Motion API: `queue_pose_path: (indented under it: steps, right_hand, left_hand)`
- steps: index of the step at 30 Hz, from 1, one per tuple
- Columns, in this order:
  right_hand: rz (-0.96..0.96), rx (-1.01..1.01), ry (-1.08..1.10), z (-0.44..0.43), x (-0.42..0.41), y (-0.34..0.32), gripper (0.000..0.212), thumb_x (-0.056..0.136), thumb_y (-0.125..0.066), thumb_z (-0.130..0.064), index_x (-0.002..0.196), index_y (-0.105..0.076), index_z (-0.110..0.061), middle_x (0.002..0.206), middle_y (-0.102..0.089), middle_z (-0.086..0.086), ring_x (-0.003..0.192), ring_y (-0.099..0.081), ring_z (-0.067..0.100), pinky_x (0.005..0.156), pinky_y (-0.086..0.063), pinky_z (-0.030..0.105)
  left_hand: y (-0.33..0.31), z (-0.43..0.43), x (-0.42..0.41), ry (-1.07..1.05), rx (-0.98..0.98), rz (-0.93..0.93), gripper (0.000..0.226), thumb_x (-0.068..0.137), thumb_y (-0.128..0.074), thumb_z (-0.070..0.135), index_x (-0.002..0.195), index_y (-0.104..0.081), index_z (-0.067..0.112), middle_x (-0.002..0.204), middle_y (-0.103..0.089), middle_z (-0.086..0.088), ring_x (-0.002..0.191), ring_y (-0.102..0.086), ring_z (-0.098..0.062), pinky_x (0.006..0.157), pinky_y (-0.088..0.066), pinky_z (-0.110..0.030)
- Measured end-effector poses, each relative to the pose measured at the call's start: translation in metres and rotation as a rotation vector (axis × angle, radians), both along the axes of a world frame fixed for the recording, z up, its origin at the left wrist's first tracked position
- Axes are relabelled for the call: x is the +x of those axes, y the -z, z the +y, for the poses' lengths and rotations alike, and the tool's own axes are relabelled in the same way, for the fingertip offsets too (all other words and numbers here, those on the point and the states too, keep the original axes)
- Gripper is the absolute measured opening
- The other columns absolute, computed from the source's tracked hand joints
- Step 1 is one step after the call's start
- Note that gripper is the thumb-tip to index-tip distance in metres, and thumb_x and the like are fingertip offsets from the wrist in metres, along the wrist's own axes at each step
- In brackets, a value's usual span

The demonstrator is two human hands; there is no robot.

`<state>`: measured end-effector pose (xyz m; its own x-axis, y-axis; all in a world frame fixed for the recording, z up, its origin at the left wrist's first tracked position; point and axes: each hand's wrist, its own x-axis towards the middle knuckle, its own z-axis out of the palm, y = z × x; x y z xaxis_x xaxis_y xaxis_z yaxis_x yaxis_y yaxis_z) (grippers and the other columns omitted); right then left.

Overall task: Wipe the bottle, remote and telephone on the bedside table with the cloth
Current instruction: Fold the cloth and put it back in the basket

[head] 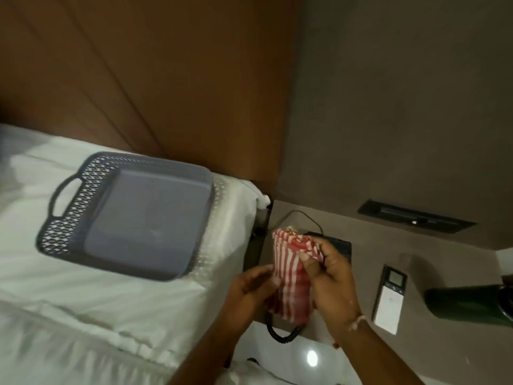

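Note:
A red-and-white striped cloth is bunched over the black telephone at the left of the bedside table. My right hand pinches the cloth's top from the right. My left hand cups its left side. Whatever the cloth wraps is hidden; the phone's coiled cord hangs out below it. A white remote with a small display lies to the right of my hands. A dark bottle sits at the table's right end, cut off by the frame edge.
A grey plastic basket with nothing in it rests on the white bed to the left. A dark recessed panel is set in the wall behind the table. Glossy floor shows below the table's front edge.

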<state>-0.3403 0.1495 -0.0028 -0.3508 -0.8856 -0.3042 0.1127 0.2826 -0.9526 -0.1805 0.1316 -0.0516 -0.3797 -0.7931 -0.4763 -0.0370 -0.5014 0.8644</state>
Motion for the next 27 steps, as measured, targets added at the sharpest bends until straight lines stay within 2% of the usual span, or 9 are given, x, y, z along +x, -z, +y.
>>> queue_pose_path:
  steps: [2,5,8,11,14,17,19,21,27]
  right_hand:
    - [-0.123,-0.014,-0.015,-0.021,0.027,-0.019,0.026,0.096,-0.053,-0.006,0.102,-0.068,-0.025,0.100,-0.074,-0.009,0.092,-0.071,0.012,0.071,-0.058,0.026]
    - [-0.253,0.004,-0.075,-0.053,0.066,-0.037,0.021,0.096,-0.055,-0.010,0.107,-0.068,-0.021,0.103,-0.075,-0.004,0.093,-0.071,0.013,0.068,-0.057,0.025]
    - [-0.249,0.012,-0.175,-0.089,0.099,-0.043,0.019,0.096,-0.057,-0.015,0.112,-0.066,-0.020,0.107,-0.074,-0.001,0.098,-0.070,0.015,0.079,-0.059,0.033]
    - [0.109,-0.028,-0.272,-0.118,0.122,-0.036,0.018,0.093,-0.061,-0.020,0.111,-0.061,-0.018,0.107,-0.070,0.000,0.098,-0.067,0.016,0.086,-0.056,0.038]
    - [0.685,-0.055,-0.418,-0.140,0.139,-0.024,0.020,0.091,-0.060,-0.024,0.111,-0.060,-0.021,0.101,-0.070,0.003,0.098,-0.062,0.020,0.085,-0.053,0.038]
    - [1.249,-0.069,-0.576,-0.159,0.149,-0.015,0.026,0.085,-0.061,-0.029,0.108,-0.063,-0.019,0.102,-0.070,0.006,0.106,-0.052,0.027,0.092,-0.042,0.040]
    - [1.403,-0.052,-0.638,-0.170,0.155,-0.010,0.027,0.082,-0.063,-0.032,0.105,-0.067,-0.019,0.109,-0.067,0.006,0.111,-0.047,0.030,0.096,-0.035,0.043]
    - [1.520,0.007,-0.665,-0.176,0.160,-0.002,0.025,0.081,-0.063,-0.032,0.103,-0.070,-0.021,0.121,-0.059,0.008,0.117,-0.041,0.033,0.102,-0.028,0.046]
    - [1.694,0.165,-0.720,-0.190,0.170,0.014,0.030,0.090,-0.052,-0.031,0.112,-0.070,-0.022,0.146,-0.037,0.011,0.132,-0.026,0.036,0.111,-0.019,0.048]
  left_hand:
    - [-0.025,-0.013,0.029,-0.008,-0.005,0.043,0.026,0.091,-0.069,0.029,0.116,-0.074,0.023,0.114,-0.077,-0.006,0.103,-0.074,-0.024,0.076,-0.059,-0.024]
    - [-0.053,-0.032,0.070,-0.053,-0.017,0.011,0.030,0.091,-0.065,0.032,0.118,-0.072,0.020,0.114,-0.077,-0.008,0.103,-0.073,-0.025,0.076,-0.059,-0.027]
    - [-0.068,-0.052,0.111,-0.162,-0.091,-0.102,0.019,0.093,-0.067,0.024,0.105,-0.077,0.014,0.100,-0.080,-0.011,0.090,-0.076,-0.027,0.069,-0.059,-0.028]
    - [-0.071,-0.071,0.144,-0.296,-0.183,-0.274,0.007,0.085,-0.077,0.020,0.089,-0.081,0.016,0.083,-0.081,-0.009,0.074,-0.077,-0.024,0.057,-0.059,-0.028]
    - [-0.059,-0.090,0.167,-0.294,-0.228,-0.511,0.007,0.082,-0.081,0.024,0.081,-0.081,0.016,0.072,-0.080,-0.003,0.066,-0.076,-0.022,0.062,-0.061,-0.036]
    - [-0.044,-0.105,0.177,-0.131,-0.330,-0.853,0.016,0.085,-0.077,0.033,0.085,-0.080,0.018,0.070,-0.078,0.005,0.056,-0.068,-0.009,0.051,-0.048,-0.020]
    - [-0.033,-0.113,0.179,0.043,-0.379,-1.037,0.021,0.089,-0.071,0.036,0.092,-0.079,0.017,0.078,-0.076,0.001,0.061,-0.063,-0.012,0.049,-0.038,-0.016]
    - [-0.024,-0.120,0.179,0.150,-0.363,-1.125,0.021,0.090,-0.069,0.036,0.096,-0.078,0.018,0.085,-0.077,-0.003,0.073,-0.068,-0.020,0.054,-0.040,-0.021]
    - [-0.007,-0.128,0.178,0.114,-0.300,-1.192,0.025,0.083,-0.074,0.030,0.107,-0.077,0.022,0.100,-0.080,-0.006,0.090,-0.073,-0.026,0.068,-0.049,-0.026]
